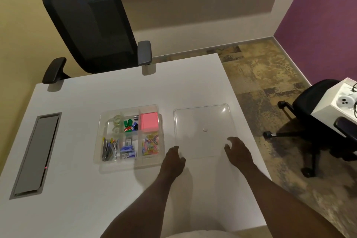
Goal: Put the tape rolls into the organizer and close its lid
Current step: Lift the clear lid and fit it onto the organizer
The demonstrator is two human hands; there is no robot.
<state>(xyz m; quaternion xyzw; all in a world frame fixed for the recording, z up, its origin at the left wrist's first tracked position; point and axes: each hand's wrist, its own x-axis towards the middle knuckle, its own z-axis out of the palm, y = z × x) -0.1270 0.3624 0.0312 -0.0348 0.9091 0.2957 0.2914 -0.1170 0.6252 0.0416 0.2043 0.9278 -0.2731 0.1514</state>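
Tape rolls (116, 124) already sit in the back-left compartment of the clear organizer (129, 157) in the head view, two or three clear rolls stacked front to back, so what remains, as I judge it, is the lid. The clear lid (201, 121) lies flat on the white bench (96, 208) just to the right of the organizer, apart from it by a narrow strip of bench. Left hand (172, 158) hovers at the lid's near-left corner with fingers loosely spread and nothing in it; right hand (238, 149) is at the near-right edge, fingers curled and apart, also empty, and whether either fingertip already touches the plastic is too fine to tell. A thin flat sheet like this gives little to pinch, so the sound way is to hook the fingertips under the near edge on both sides at once, lift it level, and carry it left without tilting. The pink sticky-note block (149, 124) stands tall in the back-right compartment and may foul the lid, so lower the lid square over the rim, line up the corners first, then press down evenly along the edges. The organizer is light and could slide under a one-sided push
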